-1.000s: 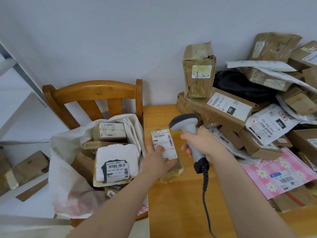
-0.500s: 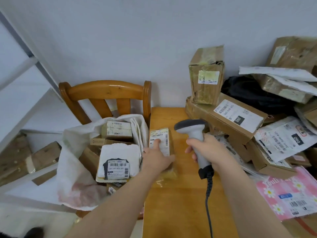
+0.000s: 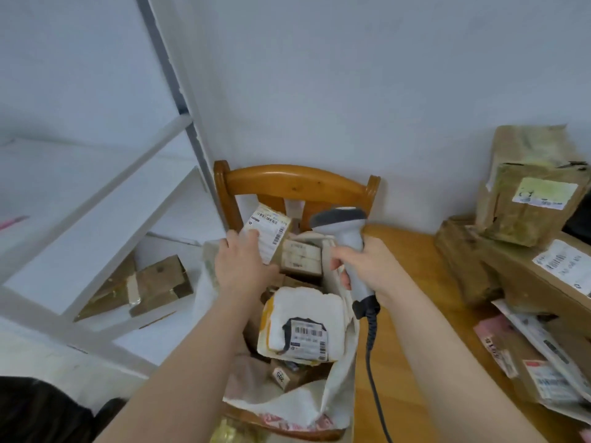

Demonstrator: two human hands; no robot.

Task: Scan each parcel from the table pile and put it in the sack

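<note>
Pale wall [image 3: 319,75] behind, wooden chair [image 3: 297,180] against it; a labelled parcel [image 3: 268,233] is gripped by the left hand [image 3: 243,266] over the far end of the sack [image 3: 332,404]; the scanner [image 3: 343,228] is clasped in the right hand [image 3: 374,266] just right; the pile [image 3: 524,219] is seen on the table [image 3: 415,314], far right.

HEAD VIEW: Your one wide-angle camera, worn on your head, looks forward and steeply down over your own forearms, which rise from the bottom edge. It faces the white wall [image 3: 319,91], with the wooden chair [image 3: 297,180] and the sack [image 3: 335,394] centred close below. Your left hand [image 3: 241,266] with its parcel [image 3: 268,233] and your right hand [image 3: 367,266] on the scanner [image 3: 342,225] sit mid-frame, near the lens. The table [image 3: 415,282] and parcel pile [image 3: 537,203] run off the right border; white shelving [image 3: 96,198] slants across the left.
</note>
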